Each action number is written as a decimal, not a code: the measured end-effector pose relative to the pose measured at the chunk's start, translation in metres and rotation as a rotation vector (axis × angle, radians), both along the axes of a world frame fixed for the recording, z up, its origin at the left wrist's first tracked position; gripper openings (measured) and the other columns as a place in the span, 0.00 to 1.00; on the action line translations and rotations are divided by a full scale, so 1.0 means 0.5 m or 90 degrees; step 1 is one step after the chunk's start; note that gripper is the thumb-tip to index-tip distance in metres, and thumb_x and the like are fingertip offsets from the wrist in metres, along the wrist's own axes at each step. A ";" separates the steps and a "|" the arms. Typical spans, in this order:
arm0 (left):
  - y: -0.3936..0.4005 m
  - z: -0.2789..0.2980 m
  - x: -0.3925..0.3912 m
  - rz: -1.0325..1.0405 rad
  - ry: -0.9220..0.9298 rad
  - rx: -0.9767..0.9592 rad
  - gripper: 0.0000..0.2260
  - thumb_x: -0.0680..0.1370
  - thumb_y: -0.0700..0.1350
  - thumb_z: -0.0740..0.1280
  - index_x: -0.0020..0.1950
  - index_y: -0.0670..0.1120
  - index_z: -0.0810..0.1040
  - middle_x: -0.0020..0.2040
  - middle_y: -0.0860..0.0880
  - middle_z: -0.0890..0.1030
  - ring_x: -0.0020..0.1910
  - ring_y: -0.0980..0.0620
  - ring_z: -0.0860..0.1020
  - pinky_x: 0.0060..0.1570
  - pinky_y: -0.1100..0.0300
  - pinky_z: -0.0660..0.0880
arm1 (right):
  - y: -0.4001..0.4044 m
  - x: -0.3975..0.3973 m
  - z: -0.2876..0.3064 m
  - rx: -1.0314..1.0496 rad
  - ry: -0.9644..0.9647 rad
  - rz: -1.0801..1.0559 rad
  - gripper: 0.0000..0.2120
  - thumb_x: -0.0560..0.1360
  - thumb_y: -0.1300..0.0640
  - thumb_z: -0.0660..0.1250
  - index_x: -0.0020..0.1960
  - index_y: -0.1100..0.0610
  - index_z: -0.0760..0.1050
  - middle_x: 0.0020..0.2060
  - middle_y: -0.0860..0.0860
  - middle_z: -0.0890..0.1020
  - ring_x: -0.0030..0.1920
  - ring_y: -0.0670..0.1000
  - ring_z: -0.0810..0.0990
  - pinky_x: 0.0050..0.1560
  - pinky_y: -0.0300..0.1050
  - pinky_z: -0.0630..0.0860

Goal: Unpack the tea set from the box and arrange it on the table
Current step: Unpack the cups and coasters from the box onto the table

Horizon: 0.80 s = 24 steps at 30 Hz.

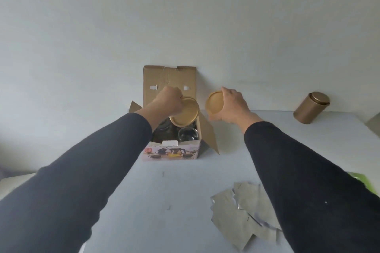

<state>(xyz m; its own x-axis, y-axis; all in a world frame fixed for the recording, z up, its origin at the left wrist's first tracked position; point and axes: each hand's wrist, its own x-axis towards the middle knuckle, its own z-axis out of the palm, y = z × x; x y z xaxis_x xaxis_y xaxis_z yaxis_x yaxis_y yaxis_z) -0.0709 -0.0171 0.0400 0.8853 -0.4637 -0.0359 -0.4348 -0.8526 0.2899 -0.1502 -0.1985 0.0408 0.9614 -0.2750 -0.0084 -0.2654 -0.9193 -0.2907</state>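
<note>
Your left hand (168, 100) curls round the rim of one gold saucer (186, 112), holding it above the open box (174, 129). Your right hand (231, 104) grips a second gold saucer (214, 102), tilted on edge, just right of the box and above the table (174, 191). The table is pale and matte, set against a plain light wall (185, 16). The box stands at the table's far edge, cardboard flaps raised, its printed front showing a teapot and cups; a clear glass cup (188, 133) and dark glassware lie inside. A gold tin (311, 108) stands far right; silvery packets (242, 211) lie nearer you.
</note>
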 end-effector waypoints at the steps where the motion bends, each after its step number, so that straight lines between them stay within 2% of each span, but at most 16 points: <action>1: -0.020 0.004 -0.002 0.022 0.019 -0.045 0.09 0.79 0.41 0.62 0.52 0.39 0.79 0.44 0.44 0.78 0.40 0.48 0.76 0.35 0.60 0.74 | -0.022 -0.011 0.005 -0.009 -0.001 -0.015 0.50 0.63 0.45 0.77 0.75 0.57 0.53 0.69 0.56 0.64 0.69 0.57 0.62 0.65 0.51 0.66; 4: -0.092 0.000 -0.010 0.113 0.098 -0.174 0.08 0.77 0.43 0.64 0.48 0.39 0.79 0.35 0.48 0.73 0.33 0.51 0.72 0.30 0.62 0.71 | -0.092 -0.040 0.013 -0.019 0.004 -0.057 0.50 0.63 0.46 0.76 0.75 0.57 0.52 0.69 0.56 0.64 0.69 0.57 0.62 0.65 0.51 0.67; 6: -0.151 -0.015 -0.014 0.181 0.168 -0.247 0.08 0.77 0.45 0.66 0.47 0.40 0.78 0.36 0.48 0.74 0.30 0.54 0.71 0.31 0.61 0.72 | -0.142 -0.052 0.009 -0.021 0.014 -0.076 0.51 0.63 0.46 0.77 0.75 0.57 0.52 0.69 0.56 0.64 0.69 0.57 0.62 0.66 0.51 0.67; 9: -0.245 -0.059 -0.016 0.248 0.243 -0.297 0.07 0.77 0.45 0.65 0.48 0.41 0.78 0.42 0.44 0.78 0.38 0.48 0.77 0.39 0.59 0.73 | -0.217 -0.059 -0.015 -0.022 0.034 -0.083 0.51 0.62 0.47 0.77 0.75 0.57 0.52 0.69 0.56 0.64 0.69 0.57 0.61 0.65 0.51 0.67; 11: -0.310 -0.100 -0.018 0.285 0.282 -0.318 0.11 0.78 0.44 0.64 0.55 0.39 0.79 0.44 0.44 0.79 0.44 0.44 0.78 0.41 0.58 0.73 | -0.274 -0.056 -0.043 -0.016 0.058 -0.082 0.51 0.62 0.47 0.77 0.75 0.56 0.51 0.70 0.55 0.63 0.69 0.57 0.61 0.65 0.51 0.66; 14: -0.411 -0.163 -0.017 0.340 0.346 -0.338 0.15 0.79 0.45 0.63 0.61 0.38 0.77 0.52 0.42 0.80 0.47 0.43 0.79 0.42 0.56 0.75 | -0.375 -0.047 -0.103 0.023 0.092 -0.100 0.51 0.63 0.47 0.77 0.76 0.55 0.50 0.70 0.54 0.62 0.70 0.56 0.59 0.66 0.51 0.65; 18: -0.531 -0.246 -0.013 0.411 0.391 -0.348 0.14 0.80 0.43 0.61 0.61 0.38 0.77 0.50 0.42 0.78 0.36 0.48 0.75 0.41 0.58 0.73 | -0.506 -0.029 -0.195 0.067 0.111 -0.141 0.51 0.63 0.46 0.77 0.76 0.56 0.50 0.70 0.56 0.62 0.70 0.57 0.60 0.66 0.51 0.65; 19: -0.551 -0.263 -0.012 0.423 0.398 -0.345 0.14 0.80 0.43 0.61 0.62 0.38 0.77 0.50 0.41 0.78 0.36 0.48 0.75 0.41 0.58 0.72 | -0.529 -0.026 -0.214 0.069 0.122 -0.143 0.51 0.63 0.46 0.77 0.75 0.57 0.50 0.70 0.56 0.62 0.70 0.57 0.60 0.66 0.51 0.65; 24: -0.623 -0.325 0.002 0.458 0.399 -0.316 0.15 0.80 0.44 0.60 0.63 0.38 0.76 0.56 0.40 0.79 0.52 0.42 0.79 0.44 0.57 0.73 | -0.611 0.004 -0.292 0.084 0.174 -0.125 0.50 0.64 0.46 0.76 0.75 0.57 0.51 0.69 0.57 0.63 0.69 0.58 0.60 0.65 0.51 0.66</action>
